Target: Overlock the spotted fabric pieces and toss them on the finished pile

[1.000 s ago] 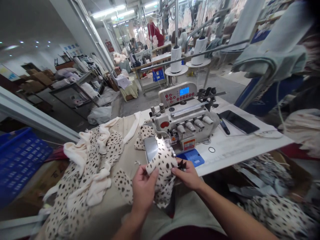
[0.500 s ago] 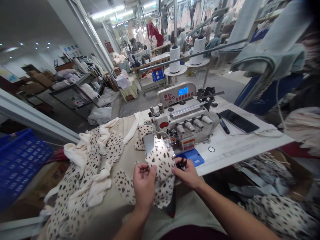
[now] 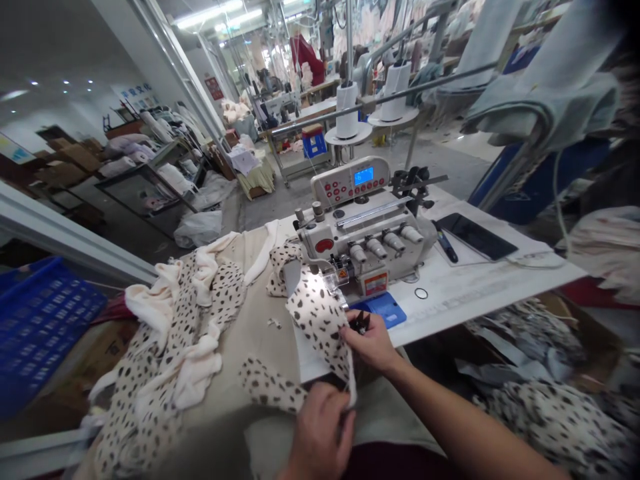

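Observation:
A strip of cream fabric with black spots [image 3: 317, 310] runs from under the presser-foot area of a white overlock sewing machine [image 3: 360, 233] towards me. My right hand [image 3: 369, 341] pinches the strip's right edge just in front of the machine. Dark thread snips [image 3: 360, 323] are tucked in that same hand, their points showing above the fingers. Lower down and nearer my body, my left hand [image 3: 323, 430] is closed on the lower part of the fabric, its fingertips partly hidden. A spotted end of cloth [image 3: 273, 385] extends to the left of this hand.
A heap of spotted pieces with cream fleecy backing [image 3: 185, 333] lies on the left of the table. Right of the machine are a phone [image 3: 475, 235], a box cutter [image 3: 447, 243] and a black ring [image 3: 421, 293]. A blue basket [image 3: 45, 327] stands far left.
My left hand has moved down towards my body, drawing the lower fabric with it. The strip hangs longer between my hands. My right hand stays near the machine's front.

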`<state>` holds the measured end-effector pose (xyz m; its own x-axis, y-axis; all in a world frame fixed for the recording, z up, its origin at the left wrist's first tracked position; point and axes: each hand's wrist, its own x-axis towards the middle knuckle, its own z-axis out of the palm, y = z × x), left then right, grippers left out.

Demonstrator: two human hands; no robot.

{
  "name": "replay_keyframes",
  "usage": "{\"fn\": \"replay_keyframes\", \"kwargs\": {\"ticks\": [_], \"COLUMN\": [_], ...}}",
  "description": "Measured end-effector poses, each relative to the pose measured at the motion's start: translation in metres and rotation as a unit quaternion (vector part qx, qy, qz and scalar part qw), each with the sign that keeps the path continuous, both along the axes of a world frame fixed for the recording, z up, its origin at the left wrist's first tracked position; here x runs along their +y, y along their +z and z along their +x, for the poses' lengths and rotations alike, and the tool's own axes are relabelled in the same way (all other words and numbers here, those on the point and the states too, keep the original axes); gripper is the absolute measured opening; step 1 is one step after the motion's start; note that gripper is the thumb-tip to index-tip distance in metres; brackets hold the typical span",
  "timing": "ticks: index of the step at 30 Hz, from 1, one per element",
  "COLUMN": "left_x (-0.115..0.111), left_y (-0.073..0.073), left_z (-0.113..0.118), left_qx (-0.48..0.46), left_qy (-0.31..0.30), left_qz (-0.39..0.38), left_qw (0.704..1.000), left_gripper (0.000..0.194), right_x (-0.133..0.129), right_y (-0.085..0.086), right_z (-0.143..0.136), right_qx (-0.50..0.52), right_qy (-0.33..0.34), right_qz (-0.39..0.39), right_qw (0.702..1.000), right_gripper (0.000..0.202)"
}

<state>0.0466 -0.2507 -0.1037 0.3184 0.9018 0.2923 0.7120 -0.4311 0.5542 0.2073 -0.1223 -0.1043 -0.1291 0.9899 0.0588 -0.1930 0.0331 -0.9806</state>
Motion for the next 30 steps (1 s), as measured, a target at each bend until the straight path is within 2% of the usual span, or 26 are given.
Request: {"fn": "replay_keyframes", "kwargs": {"ticks": [2, 4, 6, 7, 9, 11, 13, 16, 21, 30], "left_x": [0.001, 0.006, 0.013, 0.018, 0.029, 0.046, 0.064, 0.09, 0.106, 0.098], "left_y": [-0.012, -0.014, -0.006, 0.003, 0.024, 0.049, 0.07, 0.088, 0.088, 0.082], "left_z": [0.013, 0.021, 0.024, 0.024, 0.019, 0.014, 0.009, 0.006, 0.005, 0.011], "left_qx": [0.111, 0.21, 0.229, 0.204, 0.105, 0.015, 0.007, 0.07, 0.119, 0.119], "left_qy": [-0.085, -0.152, -0.197, -0.202, -0.175, -0.11, -0.046, 0.014, 0.025, -0.002], "left_qz": [-0.057, -0.125, -0.138, -0.116, -0.018, 0.109, 0.18, 0.185, 0.194, 0.22], "left_qw": [0.989, 0.958, 0.943, 0.951, 0.979, 0.988, 0.982, 0.98, 0.973, 0.968], "left_gripper": [0.037, 0.041, 0.033, 0.027, 0.023, 0.032, 0.034, 0.03, 0.024, 0.026], "right_x": [0.002, 0.004, 0.005, 0.004, 0.002, -0.001, -0.003, -0.003, -0.002, -0.002], "right_y": [0.001, 0.002, 0.002, 0.001, 0.0, -0.001, 0.0, 0.001, -0.001, -0.001], "right_z": [0.003, 0.006, 0.01, 0.011, 0.013, 0.014, 0.014, 0.012, 0.008, 0.006], "right_qx": [0.004, 0.009, 0.015, 0.018, 0.025, 0.033, 0.039, 0.039, 0.024, 0.01], "right_qy": [0.012, 0.031, 0.055, 0.064, 0.073, 0.072, 0.07, 0.063, 0.036, 0.029], "right_qz": [0.002, 0.004, 0.001, -0.001, -0.004, -0.004, -0.003, 0.002, 0.015, 0.047], "right_qw": [1.0, 0.999, 0.998, 0.998, 0.997, 0.997, 0.997, 0.997, 0.999, 0.998], "right_gripper": [0.015, 0.018, 0.022, 0.025, 0.03, 0.035, 0.037, 0.038, 0.038, 0.033]}}
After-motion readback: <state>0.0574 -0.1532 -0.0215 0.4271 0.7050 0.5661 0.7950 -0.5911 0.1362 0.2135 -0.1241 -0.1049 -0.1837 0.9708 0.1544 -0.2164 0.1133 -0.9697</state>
